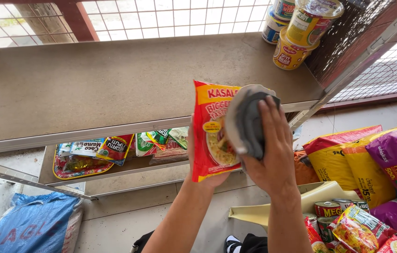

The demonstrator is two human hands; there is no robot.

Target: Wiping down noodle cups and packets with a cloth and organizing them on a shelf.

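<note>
1. One red and yellow noodle packet (210,136) is held upright in the air, in front of the shelf edge.
2. The left hand (196,161) grips it from behind, mostly hidden.
3. The right hand (271,150) presses one grey cloth (250,122) against its front, fingers curled.
4. The bare brown top shelf (114,84) carries four stacked cup containers (297,28) at its right corner.
5. Wire mesh (161,16) stands behind; concrete floor lies below.
</note>
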